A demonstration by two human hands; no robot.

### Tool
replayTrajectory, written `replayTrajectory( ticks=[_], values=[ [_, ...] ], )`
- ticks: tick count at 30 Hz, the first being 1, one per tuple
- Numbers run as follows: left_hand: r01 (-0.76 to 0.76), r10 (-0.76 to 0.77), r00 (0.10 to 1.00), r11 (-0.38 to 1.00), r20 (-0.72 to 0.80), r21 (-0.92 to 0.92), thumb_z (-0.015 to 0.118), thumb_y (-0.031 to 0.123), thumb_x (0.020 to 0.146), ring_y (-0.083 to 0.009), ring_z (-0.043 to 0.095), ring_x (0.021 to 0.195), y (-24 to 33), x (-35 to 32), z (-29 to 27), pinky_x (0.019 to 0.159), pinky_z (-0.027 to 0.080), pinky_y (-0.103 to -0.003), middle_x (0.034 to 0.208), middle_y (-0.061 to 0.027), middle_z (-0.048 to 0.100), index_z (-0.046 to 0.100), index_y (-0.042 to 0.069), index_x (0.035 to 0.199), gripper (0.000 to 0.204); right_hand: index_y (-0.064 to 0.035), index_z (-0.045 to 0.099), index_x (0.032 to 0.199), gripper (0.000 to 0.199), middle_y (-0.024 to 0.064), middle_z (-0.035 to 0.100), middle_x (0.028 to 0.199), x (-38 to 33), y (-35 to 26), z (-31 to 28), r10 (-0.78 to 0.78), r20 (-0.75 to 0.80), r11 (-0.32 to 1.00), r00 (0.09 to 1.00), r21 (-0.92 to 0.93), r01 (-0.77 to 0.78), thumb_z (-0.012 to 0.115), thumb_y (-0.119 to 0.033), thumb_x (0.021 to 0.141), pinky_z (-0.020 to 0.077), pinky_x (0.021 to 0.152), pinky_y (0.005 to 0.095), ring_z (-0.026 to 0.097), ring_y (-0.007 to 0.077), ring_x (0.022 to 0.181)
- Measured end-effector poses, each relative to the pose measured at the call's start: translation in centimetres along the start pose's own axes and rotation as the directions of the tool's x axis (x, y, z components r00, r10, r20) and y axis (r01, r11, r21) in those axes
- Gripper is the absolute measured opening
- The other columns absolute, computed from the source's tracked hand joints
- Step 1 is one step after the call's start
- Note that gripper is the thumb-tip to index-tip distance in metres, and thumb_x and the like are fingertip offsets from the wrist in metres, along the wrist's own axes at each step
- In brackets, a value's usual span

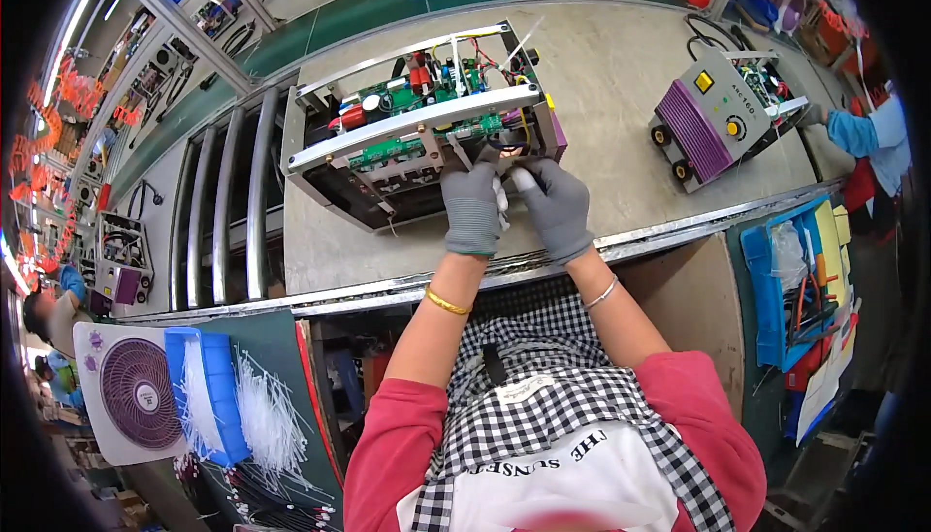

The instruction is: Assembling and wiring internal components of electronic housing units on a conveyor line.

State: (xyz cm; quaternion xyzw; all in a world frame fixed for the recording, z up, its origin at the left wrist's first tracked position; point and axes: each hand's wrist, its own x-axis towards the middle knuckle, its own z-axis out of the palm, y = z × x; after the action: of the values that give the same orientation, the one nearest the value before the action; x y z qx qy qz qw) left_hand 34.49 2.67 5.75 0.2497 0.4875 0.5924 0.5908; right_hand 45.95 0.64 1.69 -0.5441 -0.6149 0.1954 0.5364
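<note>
A long grey workbench (621, 96) runs across the view, with a green conveyor strip (388, 3) along its far edge and metal rollers (228, 212) at its left end. On the bench, straight ahead of the person, lies an open welder chassis (407, 139): a metal frame with a bright crossbar, green circuit boards, red and black parts and loose wires showing inside, and a purple end panel on its right side. Well to the right stands a second, closed welder unit (713, 115) with a grey top, purple ribbed front, yellow knobs and black cable behind it; another person's blue-sleeved arm (858, 129) reaches toward it.

Below the bench at the left sit a purple-and-white fan (131, 391) and a blue tray (208, 391) with a heap of white cable ties (267, 420) beside it. At the right a blue tool tray (776, 290) holds hand tools.

Both hands wear grey gloves and meet at the chassis's near edge. The left hand (472, 207) is curled shut around a small white piece (502, 197), pressed against the frame. The right hand (556, 204) is closed too, its fingertips pinching the same white piece from the other side, just beside the purple panel. What the piece is cannot be told.
</note>
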Motion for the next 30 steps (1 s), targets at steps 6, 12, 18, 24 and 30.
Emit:
replayTrajectory(
  ticks=[6, 12, 18, 24, 30],
  values=[
    [-0.067, 0.068, 0.998, 0.996, 0.012, -0.066, 0.062, 0.008, 0.088, -0.0089, 0.037, 0.04, -0.2, 0.3, -0.2, 0.035, 0.028, -0.027, 0.059, 0.0012, 0.046, 0.056, 0.005, 0.085, 0.007, -0.0048, 0.071, 0.097, 0.019, 0.0115, 0.069, 0.076, 0.0, -0.2, 0.2, 0.0, 0.021, 1.0, 1.0, -0.007, 0.001, 0.068, -0.023, 0.091, 0.0499, 0.061, 0.0301, 0.065, 0.0175, 0.065],
    [-0.077, 0.077, 0.997, 0.996, 0.017, 0.033, 0.066, 0.012, 0.088, -0.0095, 0.037, 0.037, -0.8, 0.6, -0.4, 0.033, 0.028, -0.028, 0.055, 0.0021, 0.044, 0.056, 0.005, 0.084, 0.014, -0.0081, 0.071, 0.096, 0.02, 0.0117, 0.069, 0.076, 0.0, 0.1, 0.6, 0.045, 0.021, 0.999, 0.999, 0.024, -0.045, 0.07, -0.027, 0.089, 0.0508, 0.059, 0.0321, 0.068, 0.0229, 0.067],
    [-0.085, 0.083, 0.995, 0.996, 0.051, 0.033, 0.072, 0.02, 0.087, -0.0093, 0.038, 0.036, -0.9, 0.5, -0.3, 0.032, 0.027, -0.027, 0.053, 0.0032, 0.044, 0.056, 0.005, 0.083, 0.022, -0.0036, 0.07, 0.097, 0.02, 0.0104, 0.071, 0.075, 0.1, 0.1, 1.2, 0.035, -0.005, 0.999, 0.999, 0.025, -0.034, 0.069, -0.022, 0.09, 0.0521, 0.06, 0.0289, 0.068, 0.0158, 0.065],
    [-0.345, 0.293, 0.938, 0.83, 0.185, 0.438, 0.07, 0.023, 0.088, -0.0197, 0.049, 0.042, -0.7, 0.5, -2.4, 0.041, 0.04, -0.036, 0.061, -0.0068, 0.057, 0.063, 0.002, 0.089, 0.022, -0.0042, 0.069, 0.098, 0.019, 0.0138, 0.07, 0.081, 0.4, -0.2, 0.5, -0.079, 0.045, 0.987, 0.996, -0.139, 0.085, 0.069, -0.021, 0.088, 0.052, 0.063, 0.0319, 0.069, 0.0236, 0.07],
    [-0.544, 0.677, 0.68, 0.21, 0.281, 0.812, 0.071, 0.024, 0.08, -0.0382, 0.062, 0.068, -2.8, 2.5, -2.7, 0.063, 0.05, -0.046, 0.073, -0.0185, 0.062, 0.065, 0.003, 0.079, 0.022, -0.0078, 0.068, 0.096, 0.018, 0.0138, 0.067, 0.081, 0.6, -1.2, 0.2, -0.024, 0.112, 0.989, 0.993, -0.144, 0.04, 0.065, -0.024, 0.089, 0.0507, 0.063, 0.0385, 0.066, 0.0319, 0.072]
  ],
)
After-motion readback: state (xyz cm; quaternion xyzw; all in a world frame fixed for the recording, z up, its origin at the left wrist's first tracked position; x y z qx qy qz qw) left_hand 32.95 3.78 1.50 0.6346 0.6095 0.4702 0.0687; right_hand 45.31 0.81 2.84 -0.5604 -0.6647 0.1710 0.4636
